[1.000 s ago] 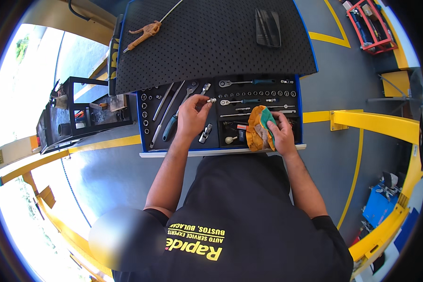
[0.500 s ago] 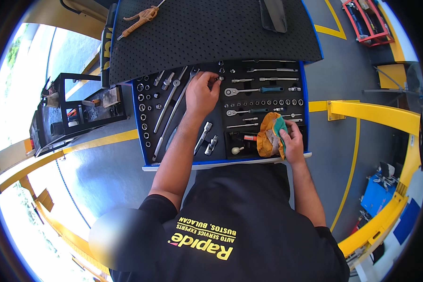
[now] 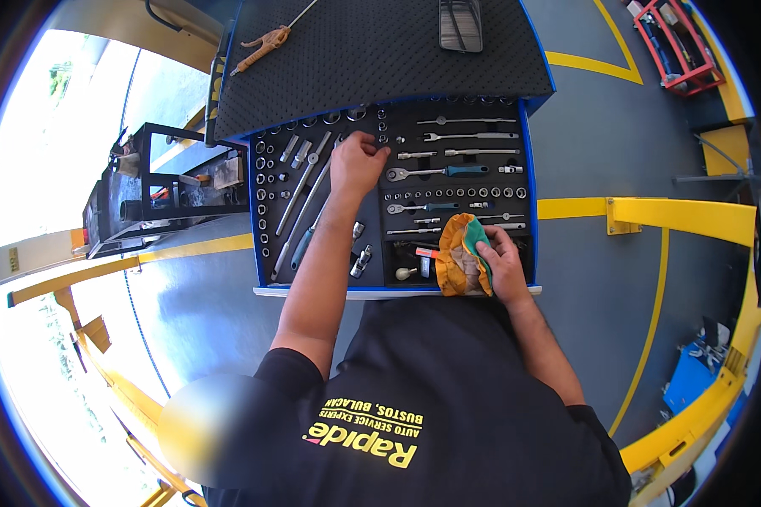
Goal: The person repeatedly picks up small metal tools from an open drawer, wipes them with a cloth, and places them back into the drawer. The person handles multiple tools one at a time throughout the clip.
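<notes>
My left hand (image 3: 357,167) reaches into the open tool drawer, its fingers bent together at the lower end of a short column of sockets (image 3: 382,127). Whatever lies between the fingertips is too small to make out. Long handles (image 3: 303,190) lie in the foam beside and under that forearm. Closer to me on the right, my right hand (image 3: 504,266) grips a crumpled orange and green cloth (image 3: 458,260). It covers part of the drawer's front right compartment. Left of the cloth are a small item with an orange end (image 3: 427,253) and a pale, round-ended piece (image 3: 406,273).
Ratchets (image 3: 435,171) and rows of sockets (image 3: 457,193) fill the drawer's right side. The black ribbed top (image 3: 372,59) overhangs its far end, carrying an air blow gun (image 3: 266,44) and a phone (image 3: 461,25). A yellow lift arm (image 3: 685,220) stands to the right.
The view has shifted, and larger sockets at the far end of the drawer now show. My left hand stays by the socket column. My right hand still grips the cloth, slightly nearer the drawer front.
</notes>
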Demonstrator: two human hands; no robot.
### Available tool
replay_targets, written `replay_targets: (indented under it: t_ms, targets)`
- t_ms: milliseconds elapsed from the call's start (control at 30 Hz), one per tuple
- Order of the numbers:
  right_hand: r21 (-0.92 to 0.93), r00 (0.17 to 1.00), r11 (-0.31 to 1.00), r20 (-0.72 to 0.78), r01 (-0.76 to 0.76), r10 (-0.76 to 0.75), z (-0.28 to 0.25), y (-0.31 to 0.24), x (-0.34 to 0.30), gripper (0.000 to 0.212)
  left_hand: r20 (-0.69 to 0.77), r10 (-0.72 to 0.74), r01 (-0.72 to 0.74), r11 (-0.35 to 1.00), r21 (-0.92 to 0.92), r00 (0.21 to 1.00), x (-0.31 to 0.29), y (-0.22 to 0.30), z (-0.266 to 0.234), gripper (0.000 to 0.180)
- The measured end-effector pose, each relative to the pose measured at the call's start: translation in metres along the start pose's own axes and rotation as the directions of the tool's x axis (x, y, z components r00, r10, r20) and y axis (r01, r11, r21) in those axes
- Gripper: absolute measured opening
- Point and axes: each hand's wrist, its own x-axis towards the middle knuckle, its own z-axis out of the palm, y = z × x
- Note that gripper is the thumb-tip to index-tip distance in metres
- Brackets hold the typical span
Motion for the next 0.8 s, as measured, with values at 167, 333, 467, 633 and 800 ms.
replay_targets:
  t_ms: [167, 333, 467, 633, 800]
  targets:
    - [0.065, 0.997, 0.997, 0.066, -0.043, 0.038, -0.002, -0.003, 0.003, 0.026, -0.103, 0.187, -0.163, 0.965, 0.206, 0.977, 0.003, 0.007, 0.004, 0.026]
    - [0.024, 0.996, 0.999, 0.084, -0.036, 0.033, -0.006, 0.001, 0.005, 0.026, 0.062, 0.160, -0.171, 0.926, 0.338, 0.985, 0.020, 0.018, 0.008, 0.020]
    - [0.103, 0.997, 0.993, 0.053, -0.064, 0.059, -0.008, 0.004, 0.011, 0.023, 0.151, 0.230, -0.274, 0.851, 0.448, 0.961, 0.024, 0.024, 0.000, 0.017]
    - [0.255, 0.999, 0.967, -0.023, -0.023, 0.029, -0.008, 0.004, 0.005, 0.024, 0.072, 0.399, -0.403, 0.878, 0.259, 0.914, 0.025, 0.040, -0.038, 0.023]
    - [0.701, 0.996, 0.708, 0.044, -0.086, 0.078, 0.006, -0.021, 0.000, 0.048, 0.354, 0.372, -0.078, 0.776, -0.625, 0.858, -0.016, 0.054, -0.079, 0.018]
